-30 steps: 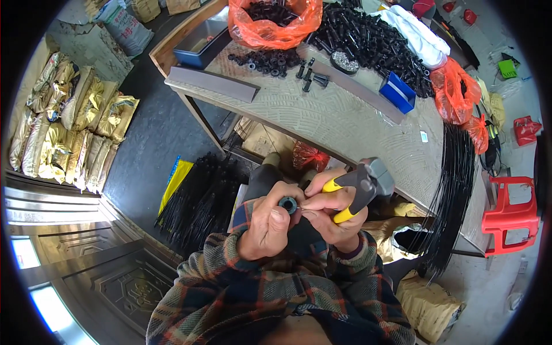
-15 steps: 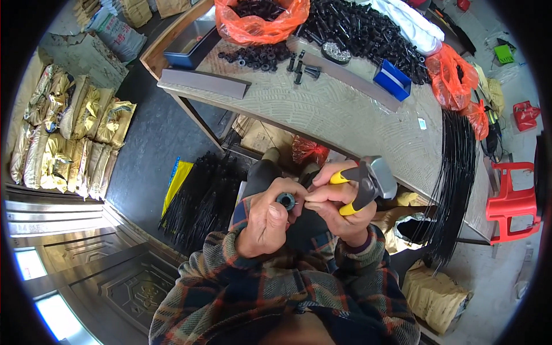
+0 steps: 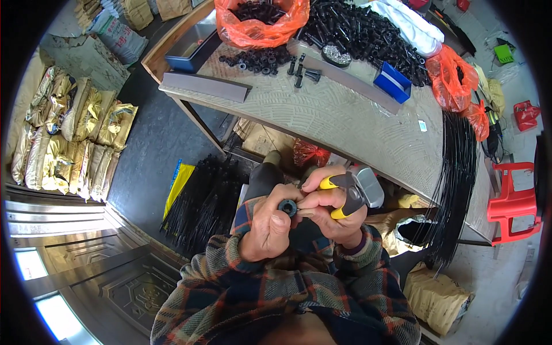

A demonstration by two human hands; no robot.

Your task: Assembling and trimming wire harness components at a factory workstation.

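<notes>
My left hand (image 3: 265, 225) pinches a small black ring-shaped part (image 3: 288, 207) between thumb and fingers, close in front of my chest. My right hand (image 3: 333, 213) grips yellow-handled pliers (image 3: 356, 192) with a grey metal head, and its fingertips also touch the black part. Both hands meet over my lap, below the near edge of the workbench (image 3: 345, 126). Plaid sleeves cover both forearms.
On the workbench lie a heap of black parts (image 3: 356, 29), orange bags (image 3: 259, 23), a blue bin (image 3: 393, 82) and a grey metal bar (image 3: 204, 86). Black cable bundles (image 3: 204, 201) lie on the floor at left and hang at right (image 3: 454, 184). Sacks (image 3: 75, 138) and a red stool (image 3: 512, 201) flank the area.
The camera view shifted slightly, so the bench sits higher in the picture. My hands stay together on the black part and pliers, with little movement.
</notes>
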